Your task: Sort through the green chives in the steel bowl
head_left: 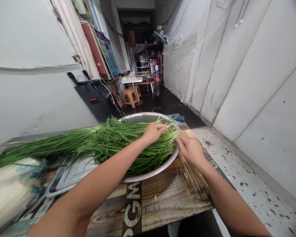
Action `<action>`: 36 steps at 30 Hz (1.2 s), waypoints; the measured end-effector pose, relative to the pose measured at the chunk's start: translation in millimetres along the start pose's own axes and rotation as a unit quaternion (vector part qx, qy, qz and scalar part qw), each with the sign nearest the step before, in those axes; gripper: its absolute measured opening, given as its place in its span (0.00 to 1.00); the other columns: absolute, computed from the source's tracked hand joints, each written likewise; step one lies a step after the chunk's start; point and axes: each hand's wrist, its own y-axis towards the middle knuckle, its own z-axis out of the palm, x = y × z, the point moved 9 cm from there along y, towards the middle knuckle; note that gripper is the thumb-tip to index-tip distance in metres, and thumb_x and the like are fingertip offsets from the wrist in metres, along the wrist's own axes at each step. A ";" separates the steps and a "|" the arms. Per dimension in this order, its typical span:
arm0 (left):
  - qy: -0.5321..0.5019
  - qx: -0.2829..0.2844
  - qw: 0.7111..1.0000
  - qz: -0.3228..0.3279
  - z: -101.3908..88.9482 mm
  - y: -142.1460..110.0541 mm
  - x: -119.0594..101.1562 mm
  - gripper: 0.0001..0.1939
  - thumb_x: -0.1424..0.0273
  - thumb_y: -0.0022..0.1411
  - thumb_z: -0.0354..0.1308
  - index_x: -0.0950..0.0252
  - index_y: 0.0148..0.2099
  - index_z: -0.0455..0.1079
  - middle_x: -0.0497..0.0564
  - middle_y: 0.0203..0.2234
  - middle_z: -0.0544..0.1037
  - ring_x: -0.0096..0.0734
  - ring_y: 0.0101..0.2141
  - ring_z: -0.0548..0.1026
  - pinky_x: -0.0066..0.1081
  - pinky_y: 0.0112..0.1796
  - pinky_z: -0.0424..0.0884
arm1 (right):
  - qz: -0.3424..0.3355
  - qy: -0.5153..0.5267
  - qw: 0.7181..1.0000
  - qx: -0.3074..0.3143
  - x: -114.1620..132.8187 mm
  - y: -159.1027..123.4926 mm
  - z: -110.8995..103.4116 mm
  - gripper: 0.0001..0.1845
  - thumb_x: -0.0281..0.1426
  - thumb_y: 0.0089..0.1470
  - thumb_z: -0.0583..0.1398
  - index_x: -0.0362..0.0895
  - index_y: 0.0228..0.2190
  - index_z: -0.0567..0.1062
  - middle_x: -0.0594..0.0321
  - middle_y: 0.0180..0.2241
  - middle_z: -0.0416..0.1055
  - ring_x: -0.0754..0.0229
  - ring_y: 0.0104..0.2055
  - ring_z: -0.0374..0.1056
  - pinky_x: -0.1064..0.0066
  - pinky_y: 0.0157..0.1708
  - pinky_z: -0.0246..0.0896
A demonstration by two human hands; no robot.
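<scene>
A wide metal basin [160,172] on the table holds a heap of long green chives [123,141], their pale stem ends pointing right. Over the heap, my left hand [154,132] is closed in a pinch on a few pale chive stems near the right side of the basin. My right hand [191,150] sits at the basin's right rim, thumb and fingers pressed together beside the stem ends; what lies between them is too small to make out. Beneath that hand, thin bamboo skewers [192,177] lie loosely bunched on the table.
More chives [46,144] stretch left across the wooden-patterned table [167,197]. A metal tray [71,174] and a clear plastic package of pale contents [12,187] are at left. Behind the basin lies a blue box-like object [178,118]. Further back stand stools [130,97] and a white table [130,79].
</scene>
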 end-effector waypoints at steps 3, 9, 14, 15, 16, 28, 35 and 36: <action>0.024 0.037 0.997 0.060 4.6 -3.6 -19.9 0.13 0.70 0.57 0.53 0.64 0.41 0.77 0.50 0.32 0.80 0.31 0.35 0.75 0.29 0.42 0.68 | 0.010 -0.005 1.000 -0.001 -1.5 -0.1 0.0 0.15 0.33 0.57 0.50 0.46 0.30 0.76 0.63 0.26 0.76 0.60 0.29 0.69 0.73 0.27 0.49; 0.127 0.068 0.985 0.093 -6.2 -1.6 -32.1 0.13 0.72 0.59 0.52 0.62 0.40 0.77 0.50 0.40 0.79 0.32 0.43 0.73 0.31 0.48 0.64 | 0.013 -0.001 1.000 0.000 -2.4 0.8 0.7 0.15 0.33 0.57 0.50 0.46 0.32 0.77 0.62 0.29 0.77 0.60 0.31 0.70 0.73 0.28 0.50; 0.281 -0.021 0.959 -0.025 -34.5 5.3 3.9 0.13 0.68 0.59 0.52 0.59 0.42 0.76 0.53 0.41 0.78 0.42 0.44 0.71 0.39 0.46 0.62 | 0.008 -0.011 1.000 0.009 -1.0 0.7 0.6 0.15 0.33 0.57 0.51 0.46 0.31 0.77 0.63 0.29 0.77 0.60 0.30 0.70 0.73 0.28 0.49; 0.307 -0.010 0.951 -0.030 -33.1 5.6 9.3 0.13 0.67 0.59 0.53 0.59 0.42 0.76 0.54 0.39 0.78 0.43 0.43 0.71 0.40 0.44 0.62 | 0.007 -0.013 1.000 0.010 -0.7 0.6 0.4 0.15 0.33 0.57 0.50 0.46 0.31 0.77 0.63 0.29 0.77 0.60 0.30 0.69 0.73 0.28 0.49; 0.329 -0.002 0.944 -0.033 -31.7 5.8 14.0 0.12 0.66 0.58 0.54 0.58 0.42 0.76 0.54 0.38 0.78 0.44 0.43 0.71 0.40 0.43 0.62 | 0.005 -0.014 1.000 0.010 -0.4 0.6 0.3 0.16 0.34 0.57 0.50 0.46 0.30 0.77 0.63 0.29 0.77 0.60 0.29 0.69 0.72 0.28 0.49; 0.448 -0.017 0.889 0.094 -14.0 1.6 -12.6 0.16 0.72 0.63 0.45 0.67 0.33 0.74 0.59 0.31 0.76 0.42 0.39 0.68 0.41 0.42 0.58 | 0.003 -0.023 1.000 0.009 -1.3 1.8 2.6 0.16 0.34 0.57 0.50 0.46 0.28 0.76 0.63 0.26 0.75 0.61 0.27 0.67 0.72 0.27 0.47; 0.216 -0.075 0.972 0.061 -25.9 3.6 -27.0 0.15 0.75 0.58 0.47 0.65 0.42 0.75 0.54 0.37 0.78 0.36 0.39 0.72 0.31 0.43 0.65 | -0.003 -0.013 1.000 -0.002 -0.9 2.1 2.2 0.15 0.33 0.56 0.50 0.46 0.29 0.76 0.63 0.24 0.74 0.61 0.26 0.66 0.72 0.26 0.46; 0.171 -0.074 0.981 0.054 -25.4 4.1 -24.9 0.16 0.74 0.58 0.47 0.65 0.44 0.75 0.52 0.38 0.78 0.35 0.40 0.73 0.30 0.44 0.65 | -0.002 -0.013 1.000 -0.002 -1.2 2.1 2.4 0.15 0.33 0.56 0.50 0.46 0.29 0.76 0.63 0.24 0.74 0.61 0.26 0.66 0.72 0.26 0.46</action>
